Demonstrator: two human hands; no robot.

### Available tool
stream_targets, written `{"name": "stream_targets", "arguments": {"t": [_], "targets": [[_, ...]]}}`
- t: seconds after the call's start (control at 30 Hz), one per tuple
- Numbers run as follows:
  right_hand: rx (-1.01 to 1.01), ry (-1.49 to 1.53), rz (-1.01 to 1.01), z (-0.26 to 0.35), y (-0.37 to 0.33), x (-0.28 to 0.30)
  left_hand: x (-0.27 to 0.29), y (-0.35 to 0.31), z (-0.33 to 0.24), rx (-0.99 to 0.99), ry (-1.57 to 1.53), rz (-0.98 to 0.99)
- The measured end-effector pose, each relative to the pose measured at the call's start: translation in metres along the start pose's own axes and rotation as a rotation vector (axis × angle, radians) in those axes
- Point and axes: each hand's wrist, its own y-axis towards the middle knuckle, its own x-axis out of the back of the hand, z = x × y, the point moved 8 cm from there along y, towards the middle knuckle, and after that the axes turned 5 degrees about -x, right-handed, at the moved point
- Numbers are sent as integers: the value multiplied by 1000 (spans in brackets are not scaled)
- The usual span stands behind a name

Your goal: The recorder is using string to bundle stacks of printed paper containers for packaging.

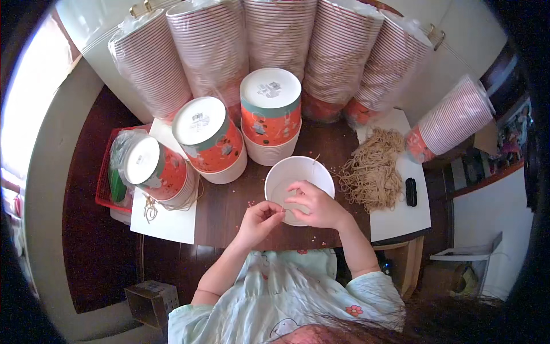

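Observation:
A white paper bucket stands mouth up at the table's front edge, a thin tan string showing at its far rim. My left hand is closed in a pinch at the near left rim; whatever sits in its fingertips is too small to make out. Over the bucket's mouth, my right hand has curved fingers held apart, its thumb close to the left fingertips. To the right lies a heap of tan strings. Upside-down orange and green printed buckets stand nested in short stacks behind and to the left.
Tall plastic-wrapped bucket stacks line the back, with another wrapped stack leaning at far right. A black bundle rests on white board. At left is a red basket. A cardboard box sits below the table.

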Motion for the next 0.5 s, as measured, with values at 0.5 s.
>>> {"name": "stream_targets", "arguments": {"t": [0.5], "targets": [[-9, -152, -299, 5, -12, 5, 4, -2, 0, -18, -61, 29]]}}
